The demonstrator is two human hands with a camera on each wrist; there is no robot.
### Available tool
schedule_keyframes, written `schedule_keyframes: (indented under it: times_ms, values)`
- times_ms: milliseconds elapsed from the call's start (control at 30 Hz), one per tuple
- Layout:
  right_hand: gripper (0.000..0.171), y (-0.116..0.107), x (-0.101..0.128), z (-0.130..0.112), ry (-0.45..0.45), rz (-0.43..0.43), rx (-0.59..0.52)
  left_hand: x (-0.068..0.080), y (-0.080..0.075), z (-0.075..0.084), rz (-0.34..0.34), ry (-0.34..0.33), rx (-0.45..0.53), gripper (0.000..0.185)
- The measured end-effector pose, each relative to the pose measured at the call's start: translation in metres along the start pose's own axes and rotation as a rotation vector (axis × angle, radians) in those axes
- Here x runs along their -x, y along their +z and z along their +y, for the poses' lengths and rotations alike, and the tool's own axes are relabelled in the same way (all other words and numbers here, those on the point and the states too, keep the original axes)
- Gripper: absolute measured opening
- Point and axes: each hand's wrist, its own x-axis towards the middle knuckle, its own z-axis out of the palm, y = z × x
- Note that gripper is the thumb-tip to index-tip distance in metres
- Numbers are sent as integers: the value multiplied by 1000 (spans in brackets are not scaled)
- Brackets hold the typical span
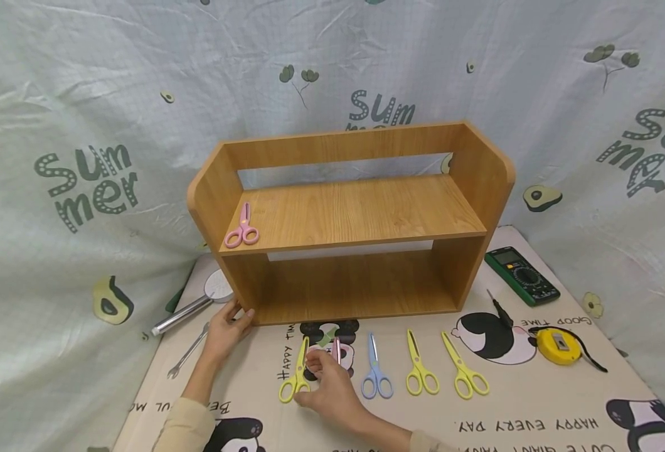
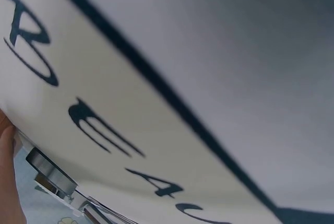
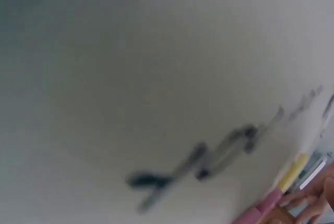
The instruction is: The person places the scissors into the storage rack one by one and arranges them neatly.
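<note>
Your right hand lies nearest, fingers curled round pink scissors on the printed mat, between yellow scissors and blue scissors. Two more yellow pairs follow rightward. Your left hand rests with straight fingers against the wooden shelf, whose upper board carries another pink pair.

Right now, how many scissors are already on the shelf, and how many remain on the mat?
Done: one pink scissors lies on the wooden shelf. In hand: the right hand pinches a second pink pair on the mat, while the left hand touches the shelf's lower corner. Left: a yellow pair, a blue pair and two more yellow ones.
</note>
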Motion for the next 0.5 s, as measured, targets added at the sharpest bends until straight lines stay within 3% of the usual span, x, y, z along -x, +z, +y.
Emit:
schedule_keyframes:
  times_ms: [500]
  values:
    - [63, 13, -9, 11, 19, 56, 203, 1, -1, 0, -10, -17, 19, 69]
